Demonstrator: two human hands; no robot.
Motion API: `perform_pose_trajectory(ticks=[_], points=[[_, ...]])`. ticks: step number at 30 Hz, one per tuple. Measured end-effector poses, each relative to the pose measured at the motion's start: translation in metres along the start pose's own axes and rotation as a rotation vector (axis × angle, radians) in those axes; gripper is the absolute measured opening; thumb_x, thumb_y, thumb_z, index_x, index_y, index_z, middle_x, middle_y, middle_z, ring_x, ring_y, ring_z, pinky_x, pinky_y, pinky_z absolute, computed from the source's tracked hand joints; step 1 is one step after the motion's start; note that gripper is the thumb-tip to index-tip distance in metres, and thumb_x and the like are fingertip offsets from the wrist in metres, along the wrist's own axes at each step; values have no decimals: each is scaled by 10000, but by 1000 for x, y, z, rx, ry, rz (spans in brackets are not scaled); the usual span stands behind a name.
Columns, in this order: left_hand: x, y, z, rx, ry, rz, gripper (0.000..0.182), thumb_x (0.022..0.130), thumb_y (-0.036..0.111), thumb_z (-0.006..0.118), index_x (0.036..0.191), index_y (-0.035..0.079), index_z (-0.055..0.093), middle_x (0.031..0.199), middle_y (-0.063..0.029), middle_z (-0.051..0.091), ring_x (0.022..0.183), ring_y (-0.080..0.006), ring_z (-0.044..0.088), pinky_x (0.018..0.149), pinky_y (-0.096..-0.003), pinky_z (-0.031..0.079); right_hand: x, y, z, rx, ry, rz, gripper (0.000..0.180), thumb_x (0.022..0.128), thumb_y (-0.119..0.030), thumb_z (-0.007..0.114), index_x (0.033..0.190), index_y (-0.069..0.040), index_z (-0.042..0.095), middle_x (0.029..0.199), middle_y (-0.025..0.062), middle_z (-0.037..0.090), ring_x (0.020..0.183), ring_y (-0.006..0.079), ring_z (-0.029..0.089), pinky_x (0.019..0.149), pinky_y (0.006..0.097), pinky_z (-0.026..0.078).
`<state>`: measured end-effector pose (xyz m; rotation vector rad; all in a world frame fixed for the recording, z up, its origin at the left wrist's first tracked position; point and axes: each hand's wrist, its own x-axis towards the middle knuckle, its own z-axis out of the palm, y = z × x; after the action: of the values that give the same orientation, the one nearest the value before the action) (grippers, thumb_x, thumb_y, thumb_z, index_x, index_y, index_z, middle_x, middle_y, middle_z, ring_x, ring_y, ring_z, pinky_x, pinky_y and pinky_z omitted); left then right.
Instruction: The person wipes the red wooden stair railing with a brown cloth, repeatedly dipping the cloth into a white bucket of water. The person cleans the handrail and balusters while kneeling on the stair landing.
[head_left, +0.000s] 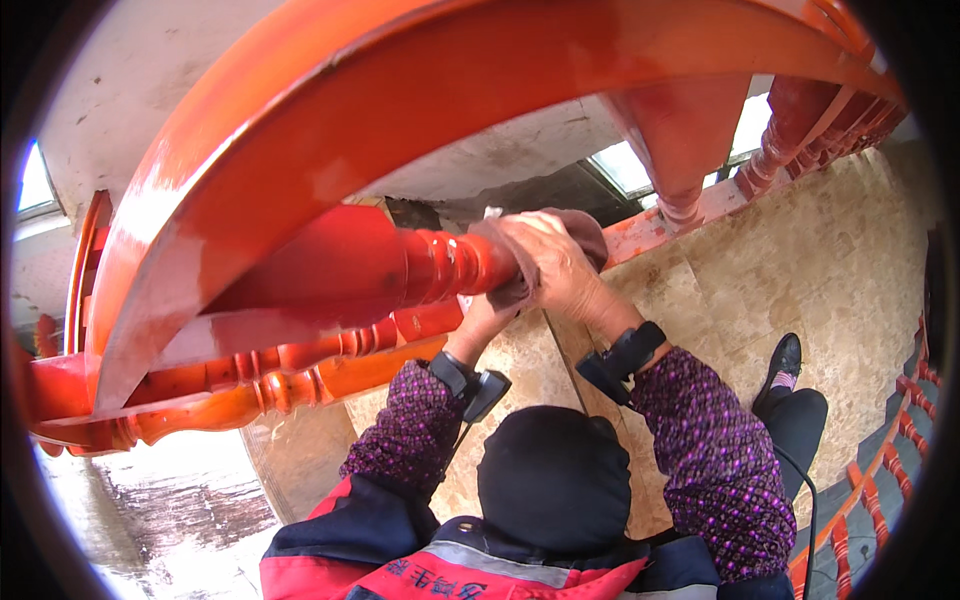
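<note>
A red turned wooden baluster (442, 259) runs below the broad orange-red handrail (450, 82). A brown cloth (577, 229) is wrapped around the baluster's narrow part. My right hand (559, 262) grips the cloth from above, its fingers bent over it. On the near side, my left hand (480, 326) is against the baluster and the cloth; its fingers are mostly hidden behind them. Black straps with small devices are on both wrists.
More red balusters (795, 127) stand on a low red rail (645, 236) at the upper right. Orange balusters (277, 390) lie at lower left. Beige tiled floor (810, 262) spreads beneath. Another railing (892, 465) curves at the lower right. A black cable (810, 487) hangs beside my leg.
</note>
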<state>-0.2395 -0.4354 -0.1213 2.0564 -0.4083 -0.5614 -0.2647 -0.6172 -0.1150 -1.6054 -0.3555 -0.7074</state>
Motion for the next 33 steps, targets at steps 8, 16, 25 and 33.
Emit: perform_pose_trajectory(ticks=[8,16,25,33], points=[[-4,-16,40,585,112,396,370,842,131,680,1180,22,577,1184,-186,575,1103,-320,569,919,-406,461,-86,38,-15,125,83,439,559,815,-144,720,1322,-29,517,1277,118,586,1185,236,554,1001,364,428],[-34,0,27,556,94,423,298,895,75,552,1183,13,597,1297,-208,478,1204,-374,449,1030,-413,351,-94,-11,-14,390,216,533,742,699,-99,805,1363,-53,477,1265,107,579,1185,273,541,990,388,422],[9,7,-7,256,-91,20,459,756,185,802,1137,25,604,1057,-126,663,968,-230,636,823,-374,499,-5,33,-35,70,-377,176,586,591,-301,841,1077,-54,629,1032,135,661,971,371,594,858,384,478],[-8,12,14,305,13,183,415,814,169,755,1138,-22,580,1067,-158,653,1000,-253,630,863,-373,483,-10,30,-46,638,-293,768,543,679,-76,822,1178,-6,621,1058,31,693,954,81,579,873,278,472]])
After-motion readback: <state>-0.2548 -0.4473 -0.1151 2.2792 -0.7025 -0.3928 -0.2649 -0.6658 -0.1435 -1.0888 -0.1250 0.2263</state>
